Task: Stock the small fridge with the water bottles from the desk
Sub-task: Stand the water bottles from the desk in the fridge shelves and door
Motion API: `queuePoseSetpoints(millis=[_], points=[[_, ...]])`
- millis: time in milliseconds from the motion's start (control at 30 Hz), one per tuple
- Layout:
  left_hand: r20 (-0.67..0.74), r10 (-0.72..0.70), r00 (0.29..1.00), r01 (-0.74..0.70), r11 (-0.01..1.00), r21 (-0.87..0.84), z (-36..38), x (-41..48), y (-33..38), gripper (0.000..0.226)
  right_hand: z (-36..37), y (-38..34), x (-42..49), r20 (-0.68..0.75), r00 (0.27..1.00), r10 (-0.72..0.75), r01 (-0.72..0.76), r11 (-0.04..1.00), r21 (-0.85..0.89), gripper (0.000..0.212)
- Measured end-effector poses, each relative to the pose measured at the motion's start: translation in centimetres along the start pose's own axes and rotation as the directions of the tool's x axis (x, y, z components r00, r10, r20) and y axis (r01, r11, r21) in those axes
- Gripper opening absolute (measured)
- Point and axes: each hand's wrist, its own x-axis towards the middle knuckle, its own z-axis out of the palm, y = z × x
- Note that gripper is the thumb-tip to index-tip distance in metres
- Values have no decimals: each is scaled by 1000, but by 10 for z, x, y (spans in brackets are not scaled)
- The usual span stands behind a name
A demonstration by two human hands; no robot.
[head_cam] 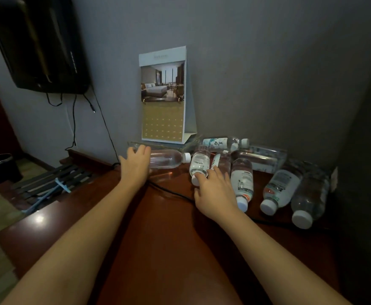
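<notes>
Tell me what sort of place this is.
Most likely a hotel guest room: a tent card picturing a hotel bedroom stands by the wall, a television hangs on it, and small water bottles lie on the wooden desk.

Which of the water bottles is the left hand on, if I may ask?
The leftmost bottle, lying crosswise under the left hand, its cap pointing right.
</notes>
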Motion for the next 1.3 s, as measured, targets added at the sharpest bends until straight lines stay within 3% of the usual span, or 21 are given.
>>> queuePoseSetpoints(millis=[167, 267, 300, 367, 433, 467, 533, 633, 800, 1000, 1133, 1300], points=[[-181, -81, 980, 51, 985, -166, -48, -53, -8, 64, -29, -2, -33, -93, 996, -6, 18, 992, 127, 40], [-196, -154, 968, 51, 892, -449, -78, -103, 0, 61, -47, -12, -61, -128, 992, 1, 35, 959, 280, 42], [-125, -182, 975, 73, 798, -599, -87, -121, 5, 55, -54, -17, -71, -137, 990, 10, 43, 926, 375, 41], [122, -170, 978, 189, 461, -867, -107, -152, 20, 40, -70, -29, -91, -221, 975, 27, 100, 833, 544, 36], [321, -67, 945, 327, 129, -936, -125, -179, 36, 42, -88, -39, -111, -315, 948, 53, 154, 788, 597, 33], [363, -3, 932, 363, 22, -932, -133, -191, 44, 48, -96, -43, -121, -334, 941, 60, 168, 774, 611, 33], [368, 102, 924, 376, -71, -924, -149, -212, 59, 55, -112, -45, -140, -315, 946, 72, 161, 741, 652, 36], [334, 216, 918, 360, -96, -928, -175, -236, 79, 55, -137, -41, -168, -238, 961, 138, 101, 628, 772, 40], [335, 358, 872, 372, -40, -927, -219, -264, 116, 70, -176, -29, -219, -134, 962, 236, 47, 341, 939, 47], [267, 478, 837, 364, -121, -924, -267, -295, 170, 53, -216, -5, -272, -219, 889, 403, 135, 227, 964, 26], [172, 563, 808, 296, -136, -945, -293, -316, 209, 51, -245, 24, -312, -280, 846, 453, 161, 283, 945, 32], [67, 716, 695, 242, -146, -959, -323, -344, 268, 51, -280, 63, -370, -377, 769, 517, 176, 395, 902, 39]])
